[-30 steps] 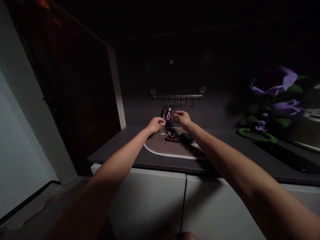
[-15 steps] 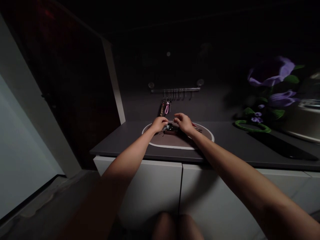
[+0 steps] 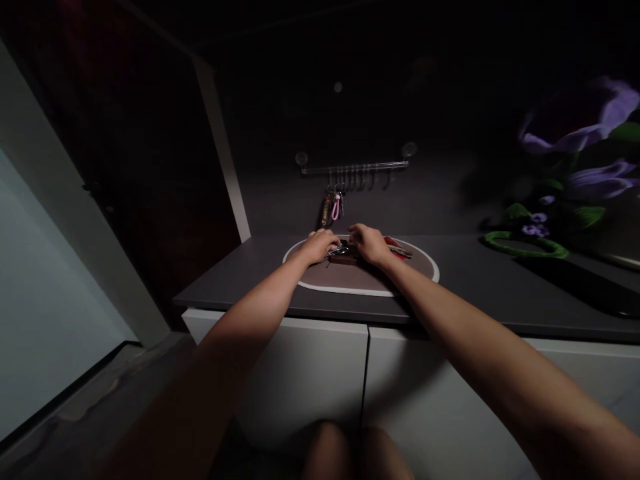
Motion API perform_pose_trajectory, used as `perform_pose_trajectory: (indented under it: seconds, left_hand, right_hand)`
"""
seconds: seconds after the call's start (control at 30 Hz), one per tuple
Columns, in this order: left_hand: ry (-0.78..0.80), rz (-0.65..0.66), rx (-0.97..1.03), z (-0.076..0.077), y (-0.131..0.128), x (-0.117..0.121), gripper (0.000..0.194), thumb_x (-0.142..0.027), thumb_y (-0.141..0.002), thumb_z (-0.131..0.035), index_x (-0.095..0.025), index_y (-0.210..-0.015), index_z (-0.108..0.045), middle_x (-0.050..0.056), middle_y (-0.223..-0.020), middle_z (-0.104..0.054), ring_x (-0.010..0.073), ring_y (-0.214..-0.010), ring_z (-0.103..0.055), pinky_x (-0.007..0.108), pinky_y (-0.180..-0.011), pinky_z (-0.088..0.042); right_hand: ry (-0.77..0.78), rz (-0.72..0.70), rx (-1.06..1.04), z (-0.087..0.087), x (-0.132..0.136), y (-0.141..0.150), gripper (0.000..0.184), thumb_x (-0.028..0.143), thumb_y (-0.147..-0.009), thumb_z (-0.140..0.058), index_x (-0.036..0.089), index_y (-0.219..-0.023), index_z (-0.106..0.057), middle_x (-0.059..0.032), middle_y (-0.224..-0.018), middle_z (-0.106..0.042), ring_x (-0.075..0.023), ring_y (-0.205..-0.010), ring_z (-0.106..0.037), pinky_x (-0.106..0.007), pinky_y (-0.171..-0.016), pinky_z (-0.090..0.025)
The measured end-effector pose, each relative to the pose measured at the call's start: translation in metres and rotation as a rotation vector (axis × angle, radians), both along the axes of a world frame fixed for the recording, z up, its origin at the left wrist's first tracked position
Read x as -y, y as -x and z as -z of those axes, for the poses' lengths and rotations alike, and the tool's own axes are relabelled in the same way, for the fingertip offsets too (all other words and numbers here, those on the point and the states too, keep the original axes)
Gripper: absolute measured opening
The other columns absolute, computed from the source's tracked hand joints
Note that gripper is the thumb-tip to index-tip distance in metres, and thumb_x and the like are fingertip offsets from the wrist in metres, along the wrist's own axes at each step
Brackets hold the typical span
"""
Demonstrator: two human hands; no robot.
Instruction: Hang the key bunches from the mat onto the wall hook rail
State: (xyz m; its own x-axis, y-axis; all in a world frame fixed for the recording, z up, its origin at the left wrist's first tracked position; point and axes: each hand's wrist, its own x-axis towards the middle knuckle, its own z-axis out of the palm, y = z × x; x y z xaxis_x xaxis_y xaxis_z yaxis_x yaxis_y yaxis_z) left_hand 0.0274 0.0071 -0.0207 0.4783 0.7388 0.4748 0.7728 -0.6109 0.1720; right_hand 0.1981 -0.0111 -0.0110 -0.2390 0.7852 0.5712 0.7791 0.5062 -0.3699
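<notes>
Both my hands rest on an oval tray (image 3: 400, 288) with a white rim on a dark counter. My left hand (image 3: 320, 244) has its fingers curled round a bunch of keys (image 3: 341, 251) lying on the tray. My right hand (image 3: 370, 243) is closed over the same bunch from the right, its fingertips touching the keys. More keys with a red tag (image 3: 397, 248) lie just right of that hand. On the wall behind, a metal hook rail (image 3: 355, 168) carries key sets with a pink loop (image 3: 336, 207).
The dark counter (image 3: 475, 293) tops white cabinet doors (image 3: 310, 373). Purple artificial flowers (image 3: 580, 133) and a green ring (image 3: 525, 245) stand at the right. A dark door and white frame (image 3: 220, 153) are on the left. The scene is dimly lit.
Both hands have come down from the hanging keys at the rail to the bunch of keys on the tray and closed on it.
</notes>
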Motion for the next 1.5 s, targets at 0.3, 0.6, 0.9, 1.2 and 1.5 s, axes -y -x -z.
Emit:
perform_pose_trajectory:
  seconds: [0.3,0.6,0.9,1.2,1.5]
  left_hand:
    - [-0.018,-0.084,-0.162,-0.002,0.002,0.006,0.011,-0.02,-0.079,-0.051,-0.021,-0.086,-0.059,0.006,-0.096,-0.059,0.0217,-0.097,-0.047,0.033,-0.083,-0.032]
    - [-0.044,-0.132,-0.177,-0.009,0.011,0.01,0.01,-0.022,-0.08,-0.049,-0.02,-0.081,-0.059,0.006,-0.095,-0.058,0.0218,-0.096,-0.046,0.033,-0.081,-0.031]
    - [-0.066,-0.139,-0.083,-0.015,0.021,0.011,0.012,-0.021,-0.081,-0.046,-0.02,-0.082,-0.058,0.006,-0.094,-0.06,0.0211,-0.094,-0.047,0.033,-0.081,-0.03]
    - [-0.055,-0.029,0.099,-0.019,0.023,0.008,0.013,-0.015,-0.079,-0.044,-0.017,-0.077,-0.056,0.004,-0.082,-0.061,0.0157,-0.079,-0.052,0.026,-0.073,-0.035]
    - [0.201,0.102,0.597,-0.023,0.014,0.013,0.007,-0.014,-0.079,-0.045,-0.014,-0.074,-0.05,0.002,-0.073,-0.06,0.0091,-0.067,-0.053,0.022,-0.068,-0.042]
  right_hand:
    - [0.007,-0.012,-0.009,-0.001,0.001,0.002,0.031,0.011,-0.079,-0.045,0.013,-0.108,-0.057,-0.0095,-0.092,-0.067,-0.0162,-0.086,-0.06,-0.024,-0.079,-0.041]
    - [0.017,-0.007,-0.002,-0.001,0.001,0.002,0.031,0.01,-0.079,-0.046,0.014,-0.107,-0.058,-0.0087,-0.09,-0.068,-0.016,-0.087,-0.061,-0.024,-0.079,-0.042]
    - [0.019,-0.008,0.025,-0.001,0.001,0.003,0.03,0.011,-0.078,-0.048,0.014,-0.106,-0.059,-0.0099,-0.092,-0.067,-0.0169,-0.087,-0.061,-0.025,-0.079,-0.042]
    - [0.012,-0.012,0.062,-0.002,0.003,0.006,0.029,0.013,-0.079,-0.048,0.015,-0.105,-0.06,-0.01,-0.095,-0.067,-0.0173,-0.089,-0.06,-0.025,-0.079,-0.042]
    - [-0.004,-0.032,0.065,-0.004,0.007,0.008,0.028,0.014,-0.08,-0.047,0.014,-0.105,-0.06,-0.0103,-0.097,-0.066,-0.0174,-0.09,-0.061,-0.025,-0.08,-0.042]
